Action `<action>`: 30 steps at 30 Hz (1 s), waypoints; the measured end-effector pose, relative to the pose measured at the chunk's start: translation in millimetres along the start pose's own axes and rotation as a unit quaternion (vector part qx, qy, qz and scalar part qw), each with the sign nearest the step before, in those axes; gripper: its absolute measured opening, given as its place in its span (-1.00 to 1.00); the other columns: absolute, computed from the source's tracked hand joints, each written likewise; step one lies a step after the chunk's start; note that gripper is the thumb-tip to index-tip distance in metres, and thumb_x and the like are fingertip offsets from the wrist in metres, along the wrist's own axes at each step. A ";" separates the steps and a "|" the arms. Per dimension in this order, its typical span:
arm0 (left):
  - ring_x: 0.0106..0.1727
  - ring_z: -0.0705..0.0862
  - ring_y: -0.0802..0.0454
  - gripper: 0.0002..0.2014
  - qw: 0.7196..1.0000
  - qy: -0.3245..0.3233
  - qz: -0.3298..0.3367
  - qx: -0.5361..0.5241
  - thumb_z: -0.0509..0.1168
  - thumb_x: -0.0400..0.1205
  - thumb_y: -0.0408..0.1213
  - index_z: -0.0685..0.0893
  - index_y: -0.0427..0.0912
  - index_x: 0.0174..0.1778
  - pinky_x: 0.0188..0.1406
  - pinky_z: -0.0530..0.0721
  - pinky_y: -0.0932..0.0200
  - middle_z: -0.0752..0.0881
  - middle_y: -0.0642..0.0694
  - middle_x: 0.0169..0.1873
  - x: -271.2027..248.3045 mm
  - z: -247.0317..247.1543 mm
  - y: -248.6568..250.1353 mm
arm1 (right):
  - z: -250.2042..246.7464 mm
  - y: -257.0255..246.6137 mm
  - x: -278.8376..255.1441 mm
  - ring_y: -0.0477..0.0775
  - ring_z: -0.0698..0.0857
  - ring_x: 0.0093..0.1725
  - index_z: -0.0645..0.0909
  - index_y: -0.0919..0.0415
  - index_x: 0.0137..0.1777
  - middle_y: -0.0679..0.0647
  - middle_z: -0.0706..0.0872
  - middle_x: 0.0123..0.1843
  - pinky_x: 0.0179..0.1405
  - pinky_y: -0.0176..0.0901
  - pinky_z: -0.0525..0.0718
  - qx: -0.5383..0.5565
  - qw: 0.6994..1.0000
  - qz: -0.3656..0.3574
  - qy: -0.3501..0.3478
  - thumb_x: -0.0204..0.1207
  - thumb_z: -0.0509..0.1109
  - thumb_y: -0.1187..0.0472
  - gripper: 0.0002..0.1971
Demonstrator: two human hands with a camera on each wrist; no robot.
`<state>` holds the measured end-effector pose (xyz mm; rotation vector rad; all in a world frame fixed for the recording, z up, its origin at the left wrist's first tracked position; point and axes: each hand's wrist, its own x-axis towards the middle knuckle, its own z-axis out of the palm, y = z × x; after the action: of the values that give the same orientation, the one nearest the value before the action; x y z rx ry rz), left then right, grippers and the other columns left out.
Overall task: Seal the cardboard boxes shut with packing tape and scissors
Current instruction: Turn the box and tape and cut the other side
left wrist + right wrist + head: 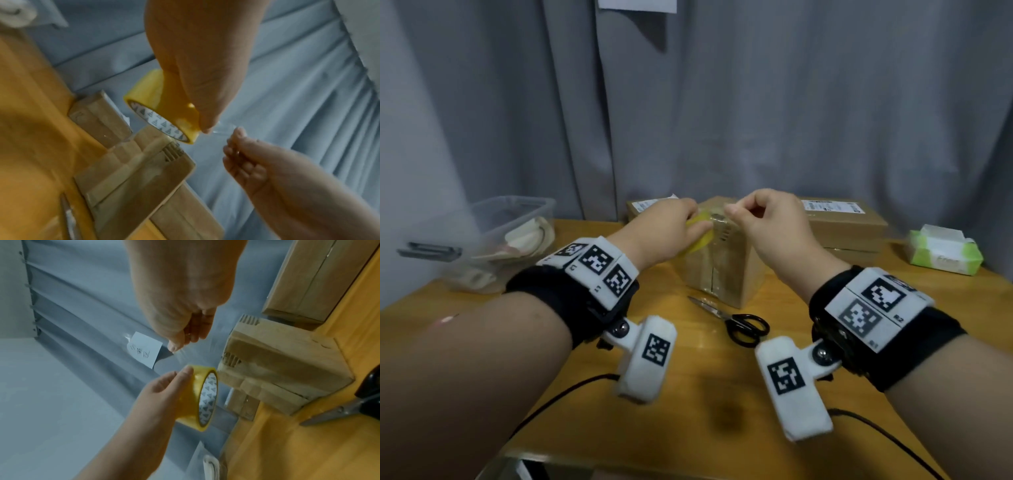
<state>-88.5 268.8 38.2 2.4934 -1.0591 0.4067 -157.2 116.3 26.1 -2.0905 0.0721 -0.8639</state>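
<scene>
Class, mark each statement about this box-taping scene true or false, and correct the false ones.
1. The left hand holds the yellow tape roll. True.
2. The right hand grips the scissors. False: it pinches the clear tape end; the scissors lie on the table.
3. The scissors have black handles. True.
4. Only one cardboard box is present. False: beside the middle box, others stand behind.

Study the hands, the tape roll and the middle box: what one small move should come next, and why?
Probably the right hand should draw the tape end further off the roll. The left hand grips the roll just above the box, only a short clear strip is out, and the scissors lie untouched on the table.
</scene>
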 end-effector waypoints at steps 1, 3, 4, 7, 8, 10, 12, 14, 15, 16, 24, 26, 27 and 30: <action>-0.42 0.42 0.11 -0.69 1.000 0.007 0.010 -0.012 0.20 0.69 -0.06 0.49 -0.19 -0.27 -0.53 0.24 0.26 0.50 -0.03 -0.42 -1.7 0.3 -0.6 | -0.4 0.4 0.7 -0.13 0.65 -0.25 0.68 0.19 -0.21 -0.02 0.71 -0.28 -0.19 -0.28 0.63 0.021 1.000 0.006 0.005 0.58 0.42 0.17 -0.84; -0.36 0.48 0.02 -0.70 0.998 0.020 0.033 -0.050 0.22 0.68 -0.10 0.55 -0.31 -0.16 -0.45 0.32 0.20 0.57 -0.15 -0.35 -4.2 0.2 -1.1 | -2.4 3.2 2.6 -0.07 0.66 -0.25 0.67 0.19 -0.23 0.04 0.72 -0.29 -0.14 -0.19 0.66 0.081 0.996 0.028 0.017 0.59 0.40 0.23 -0.84; -0.36 0.49 0.04 -0.72 0.997 0.030 0.038 -0.065 0.23 0.68 -0.12 0.56 -0.31 -0.12 -0.41 0.34 0.17 0.57 -0.13 -0.35 -5.6 0.1 -0.6 | -3.1 4.3 2.7 -0.08 0.65 -0.28 0.67 0.18 -0.24 0.04 0.71 -0.31 -0.15 -0.19 0.65 0.095 0.995 0.032 0.020 0.59 0.39 0.26 -0.84; -0.36 0.47 0.19 -0.69 0.993 0.035 0.019 -0.109 0.25 0.67 -0.16 0.50 -0.10 0.32 -0.38 0.41 0.29 0.51 0.04 -0.37 -10.3 -2.4 2.1 | -2.2 3.8 1.4 -0.05 0.68 -0.25 0.66 0.14 -0.09 0.02 0.70 -0.33 -0.05 -0.14 0.69 0.123 0.992 0.018 0.021 0.56 0.42 0.30 -0.95; -0.33 0.50 0.17 -0.57 0.993 0.024 0.016 -0.117 0.24 0.68 -0.18 0.40 -0.02 0.48 -0.32 0.47 0.27 0.53 0.01 -0.34 -11.9 -3.0 2.7 | -2.0 3.1 0.7 0.00 0.72 -0.20 0.59 0.10 0.05 0.06 0.71 -0.32 0.03 -0.12 0.69 0.137 0.990 0.017 0.019 0.55 0.44 0.31 -0.85; -0.24 0.54 0.14 -0.57 0.994 0.010 0.014 -0.110 0.24 0.68 -0.20 0.42 0.03 0.49 -0.18 0.52 0.17 0.59 0.01 -0.25 -13.9 -2.6 2.5 | -2.9 2.4 -0.5 0.16 0.75 -0.12 0.38 -0.05 0.17 0.22 0.73 -0.27 0.08 -0.09 0.69 0.152 0.988 0.012 0.001 0.55 0.44 0.31 -0.64; -0.17 0.53 0.17 -0.73 0.994 0.020 0.000 -0.110 0.24 0.68 -0.22 0.61 -0.05 0.30 -0.10 0.49 0.17 0.61 0.06 -0.17 -12.1 -1.7 1.9 | -4.9 -1.2 -0.7 0.25 0.72 -0.10 0.43 -0.06 0.07 0.33 0.72 -0.19 -0.03 -0.09 0.68 0.111 0.993 -0.028 -0.018 0.57 0.40 0.33 -0.71; -0.05 0.53 0.12 -0.81 0.991 0.034 -0.021 -0.125 0.25 0.67 -0.23 0.65 -0.09 0.17 0.01 0.51 0.17 0.62 0.02 -0.06 -9.4 -0.3 1.8 | -6.0 -3.1 0.0 0.15 0.69 -0.12 0.59 0.02 0.02 0.22 0.72 -0.15 -0.13 -0.28 0.64 0.057 0.996 -0.066 -0.027 0.59 0.37 0.34 -0.83; -0.02 0.52 0.12 -0.82 0.990 0.042 -0.027 -0.129 0.26 0.67 -0.23 0.66 -0.09 0.16 0.02 0.50 0.19 0.61 0.02 -0.05 -8.5 0.0 2.2 | -5.5 -4.2 0.6 0.03 0.69 -0.12 0.65 0.05 0.03 0.08 0.72 -0.16 -0.15 -0.40 0.62 0.042 0.996 -0.077 -0.031 0.60 0.36 0.35 -0.83; -0.03 0.51 0.12 -0.82 0.990 0.048 -0.031 -0.132 0.26 0.67 -0.23 0.65 -0.08 0.16 0.00 0.47 0.22 0.59 0.04 -0.07 -7.9 0.7 2.5 | -4.8 -4.9 0.6 -0.09 0.68 -0.11 0.70 0.08 0.05 -0.05 0.71 -0.15 -0.14 -0.50 0.60 0.036 0.996 -0.081 -0.033 0.60 0.36 0.34 -0.83; -0.03 0.51 0.13 -0.84 0.994 0.086 -0.004 -0.065 0.24 0.67 -0.21 0.61 -0.06 0.15 -0.06 0.40 0.27 0.54 0.04 0.00 -12.5 -0.5 2.7 | 12.7 1.2 0.3 -0.27 0.49 -0.31 0.77 0.10 0.15 -0.22 0.53 -0.29 -0.24 -0.42 0.42 -0.025 0.997 -0.068 -0.022 0.52 0.49 0.13 -0.77; -0.02 0.51 0.12 -0.84 0.995 0.089 0.013 -0.036 0.22 0.68 -0.21 0.61 -0.05 0.15 -0.06 0.39 0.27 0.52 0.05 0.00 -13.5 -0.9 2.2 | 16.6 0.1 1.0 -0.29 0.49 -0.31 0.79 0.12 0.07 -0.24 0.54 -0.28 -0.29 -0.46 0.39 -0.058 0.996 -0.072 -0.015 0.54 0.46 0.14 -0.83; -0.03 0.51 0.12 -0.84 0.996 0.089 0.018 -0.026 0.22 0.68 -0.20 0.61 -0.05 0.15 -0.07 0.39 0.27 0.51 0.05 -0.01 -13.5 -0.8 1.4 | 18.4 -0.6 1.6 -0.27 0.50 -0.30 0.79 0.13 0.03 -0.20 0.54 -0.26 -0.30 -0.45 0.38 -0.082 0.994 -0.072 -0.008 0.55 0.45 0.15 -0.86; -0.08 0.48 0.12 -0.83 0.996 0.084 0.016 -0.005 0.24 0.67 -0.21 0.62 -0.08 0.16 -0.10 0.37 0.26 0.49 0.06 -0.05 -12.6 0.8 -4.2 | 25.9 0.0 2.3 -0.02 0.58 -0.05 0.77 0.18 0.00 0.01 0.56 -0.04 -0.10 -0.22 0.49 -0.165 0.983 -0.079 -0.005 0.58 0.41 0.10 -0.82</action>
<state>-93.7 278.9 31.3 2.3892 -1.0314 0.6073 -139.8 133.5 17.1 -2.4363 0.0462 -0.9899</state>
